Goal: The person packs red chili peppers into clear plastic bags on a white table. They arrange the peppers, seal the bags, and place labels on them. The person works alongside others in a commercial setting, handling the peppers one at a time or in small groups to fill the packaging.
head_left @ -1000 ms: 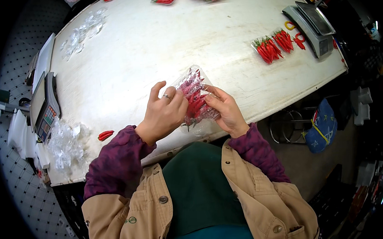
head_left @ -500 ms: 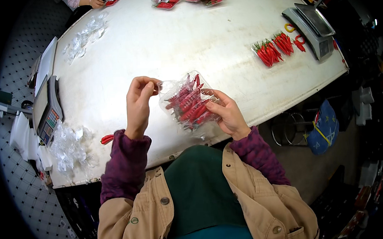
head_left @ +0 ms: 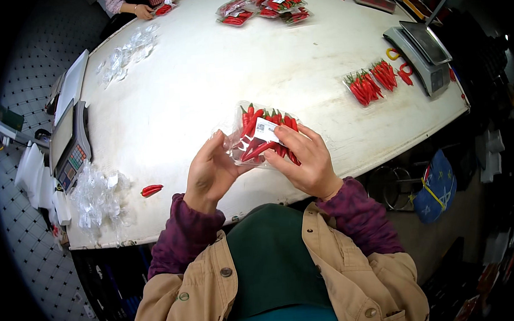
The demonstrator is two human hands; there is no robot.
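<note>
A see-through pack of red chillies (head_left: 253, 152) is between my hands over the near part of the table. A white label (head_left: 264, 130) lies on its upper side. My left hand (head_left: 210, 173) grips the pack's left edge, with the thumb by the bunched film and some fingers hidden beneath. My right hand (head_left: 308, 165) has its fingers laid over the pack's right part and the label's edge. A loose pair of red chillies (head_left: 151, 190) lies on the table left of my left hand.
Crumpled plastic bags (head_left: 99, 195) lie beside a scale (head_left: 71, 150) at left. More plastic (head_left: 128, 54) lies further back. Two chilli portions (head_left: 363, 88) sit right, near another scale (head_left: 423, 59) and scissors (head_left: 404, 69). Chilli packs (head_left: 272, 8) are piled far off. A co-worker's hand (head_left: 143, 12) holds a pack.
The pack has been turned so its labelled side shows. My left hand has moved from the film's upper corner to the pack's left edge; my right fingers now reach across the top.
</note>
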